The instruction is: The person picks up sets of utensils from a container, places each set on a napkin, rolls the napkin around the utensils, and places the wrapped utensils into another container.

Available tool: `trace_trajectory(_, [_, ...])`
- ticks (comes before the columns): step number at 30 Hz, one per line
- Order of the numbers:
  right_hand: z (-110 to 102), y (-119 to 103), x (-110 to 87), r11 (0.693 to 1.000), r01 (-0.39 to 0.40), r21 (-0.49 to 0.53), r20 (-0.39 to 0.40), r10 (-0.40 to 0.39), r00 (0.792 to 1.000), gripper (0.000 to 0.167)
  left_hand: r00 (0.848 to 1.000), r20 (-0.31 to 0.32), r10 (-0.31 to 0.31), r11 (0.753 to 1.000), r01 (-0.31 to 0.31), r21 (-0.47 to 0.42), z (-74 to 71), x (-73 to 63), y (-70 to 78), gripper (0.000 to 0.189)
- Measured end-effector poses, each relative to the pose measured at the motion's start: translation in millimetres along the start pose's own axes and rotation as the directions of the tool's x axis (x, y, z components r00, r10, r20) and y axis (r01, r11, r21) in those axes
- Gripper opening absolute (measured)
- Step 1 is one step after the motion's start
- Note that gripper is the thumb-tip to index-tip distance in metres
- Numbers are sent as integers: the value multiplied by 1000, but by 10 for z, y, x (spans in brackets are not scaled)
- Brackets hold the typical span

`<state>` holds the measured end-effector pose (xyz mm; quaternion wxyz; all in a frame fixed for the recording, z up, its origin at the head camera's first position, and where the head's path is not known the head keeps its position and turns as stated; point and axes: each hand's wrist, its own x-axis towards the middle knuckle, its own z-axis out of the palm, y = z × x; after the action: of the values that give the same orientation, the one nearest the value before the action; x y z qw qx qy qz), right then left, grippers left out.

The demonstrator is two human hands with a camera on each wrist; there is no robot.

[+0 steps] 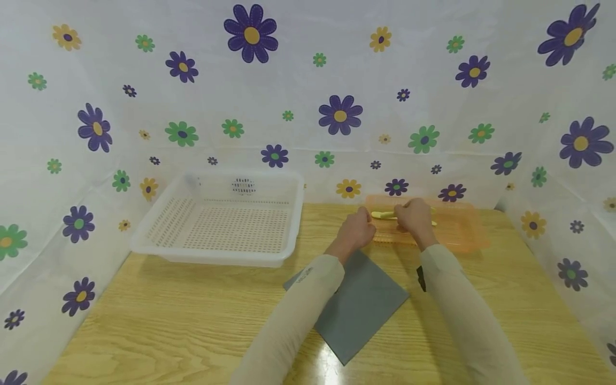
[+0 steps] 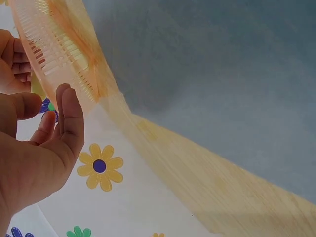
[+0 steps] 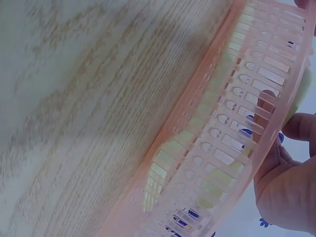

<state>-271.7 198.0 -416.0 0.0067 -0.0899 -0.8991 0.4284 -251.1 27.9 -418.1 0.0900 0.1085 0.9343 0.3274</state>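
My right hand [image 1: 415, 218] pinches a pale yellow spoon [image 1: 387, 215] above the orange slotted basket [image 1: 474, 235]; its rounded end points left. In the right wrist view, my thumb lies against the yellow piece [image 3: 301, 91] beyond the basket rim. Through the slotted wall shows a yellow fork [image 3: 160, 170] lying inside. My left hand [image 1: 357, 229] is at the basket's left end, its fingers bent and thumb apart from them. The left wrist view shows those fingertips [image 2: 71, 101] close to the basket's end; whether they touch it I cannot tell.
On the left of the wooden table [image 1: 192, 315] stands a large white perforated basket [image 1: 293, 230]. A grey square sheet [image 1: 363, 299] lies turned cornerwise in front of the orange basket, partly under my left forearm. Flower-patterned cloth [image 1: 289, 80] closes off the back and sides.
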Motion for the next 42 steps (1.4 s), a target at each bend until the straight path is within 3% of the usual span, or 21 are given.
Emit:
trace_trajectory(10, [2, 44, -75, 996, 50, 75, -39, -48, 998, 28, 1000, -22, 11, 999, -10, 45, -70, -67, -35, 18])
trace_trajectory(22, [-15, 100, -199, 964, 121, 236, -94, -102, 990, 33, 996, -29, 80, 989, -76, 125, -70, -227, -91, 13])
trace_trajectory(31, [41, 45, -359, 935, 192, 298, -129, -160, 979, 30, 989, -16, 145, 988, -144, 60, -104, -375, -102, 11])
trace_trajectory(42, [100, -117, -554, 926, 211, 312, -61, -202, 977, 25, 989, -33, 144, 989, -143, 32, -191, -575, -197, 13])
